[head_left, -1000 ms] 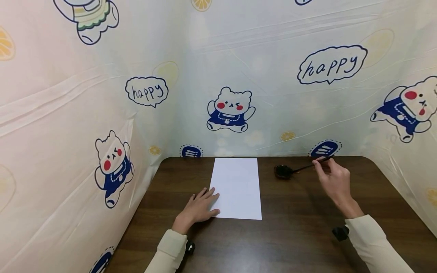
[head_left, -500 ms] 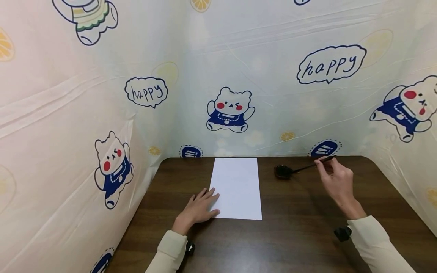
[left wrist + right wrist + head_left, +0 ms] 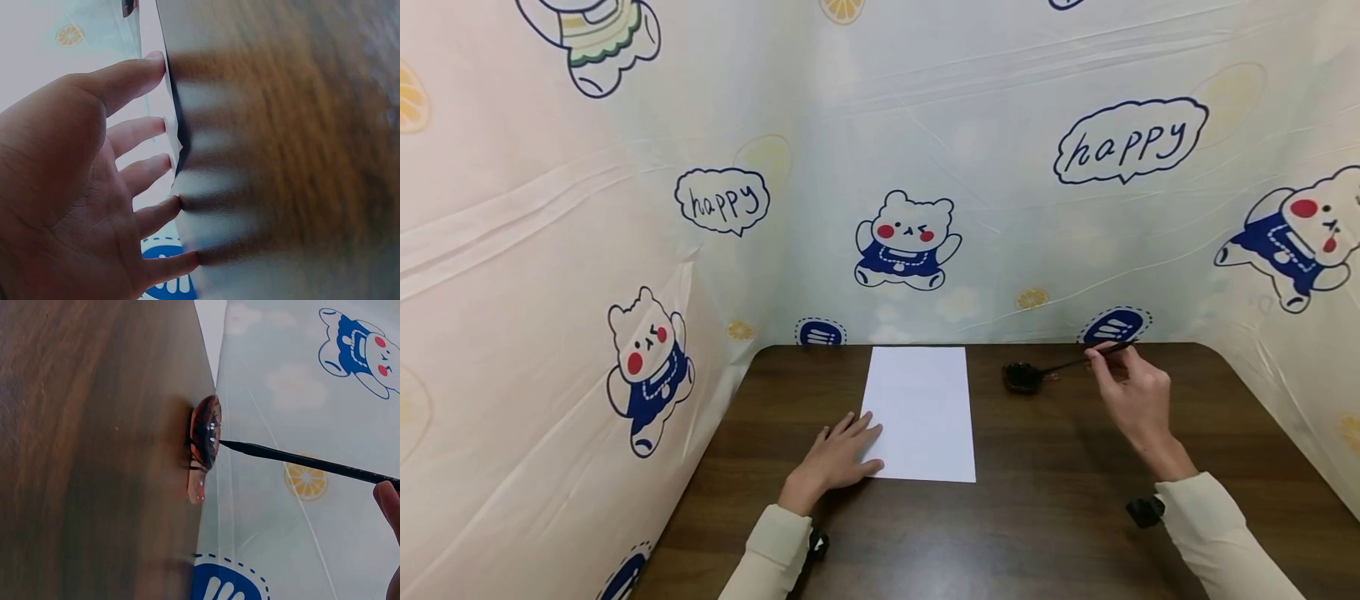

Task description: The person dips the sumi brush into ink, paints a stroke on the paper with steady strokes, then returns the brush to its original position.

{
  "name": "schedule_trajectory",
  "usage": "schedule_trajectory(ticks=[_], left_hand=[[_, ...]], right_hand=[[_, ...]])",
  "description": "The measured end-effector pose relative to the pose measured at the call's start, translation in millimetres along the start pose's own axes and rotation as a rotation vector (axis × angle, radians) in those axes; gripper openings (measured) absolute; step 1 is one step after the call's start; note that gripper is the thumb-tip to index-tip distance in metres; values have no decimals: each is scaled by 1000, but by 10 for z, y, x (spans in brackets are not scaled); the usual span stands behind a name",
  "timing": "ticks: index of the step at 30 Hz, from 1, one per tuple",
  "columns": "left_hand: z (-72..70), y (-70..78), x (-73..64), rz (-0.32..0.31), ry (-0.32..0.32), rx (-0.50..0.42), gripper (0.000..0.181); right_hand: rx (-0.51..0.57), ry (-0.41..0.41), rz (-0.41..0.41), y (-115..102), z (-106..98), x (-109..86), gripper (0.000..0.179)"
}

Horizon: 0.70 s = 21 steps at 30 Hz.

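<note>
My left hand (image 3: pixel 835 458) rests with spread fingers on the left edge of a blank white sheet of paper (image 3: pixel 921 408). In the left wrist view its fingertips press along the paper's edge. My right hand (image 3: pixel 1138 400) pinches the thin black handle of a writing brush (image 3: pixel 1067 364), slanting down to the left. The pointed dark bristles (image 3: pixel 240 447) reach a small, shallow ink dish (image 3: pixel 205 434), overlapping its rim in the right wrist view. Dark, glossy liquid shows in the dish, which has a reddish-brown body and a short projecting end. Only fingertips of the right hand show in that view.
The brown wooden table (image 3: pixel 1037 533) has rounded far corners. A pale printed curtain (image 3: pixel 910 125) with bears and "happy" bubbles stands along its far edge and both sides. The dish sits to the right of the paper, near the far edge.
My right hand shifts slightly right with the brush, then back left, while the brush's tip stays at the dish. My left hand and the paper keep their place.
</note>
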<state>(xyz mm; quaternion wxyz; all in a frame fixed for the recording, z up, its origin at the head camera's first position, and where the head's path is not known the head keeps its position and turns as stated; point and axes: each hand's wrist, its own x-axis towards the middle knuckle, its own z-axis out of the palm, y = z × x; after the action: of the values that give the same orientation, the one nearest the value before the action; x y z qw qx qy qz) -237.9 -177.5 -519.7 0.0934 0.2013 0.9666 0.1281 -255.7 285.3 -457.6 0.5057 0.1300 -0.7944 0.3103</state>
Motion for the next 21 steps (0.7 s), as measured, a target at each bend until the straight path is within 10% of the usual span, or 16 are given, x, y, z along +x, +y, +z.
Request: schedule_trajectory(ticks=[21], left_hand=[[9, -22, 10, -1, -3, -3, 66]], right_hand=[[33, -3, 34, 7, -42, -195, 17]])
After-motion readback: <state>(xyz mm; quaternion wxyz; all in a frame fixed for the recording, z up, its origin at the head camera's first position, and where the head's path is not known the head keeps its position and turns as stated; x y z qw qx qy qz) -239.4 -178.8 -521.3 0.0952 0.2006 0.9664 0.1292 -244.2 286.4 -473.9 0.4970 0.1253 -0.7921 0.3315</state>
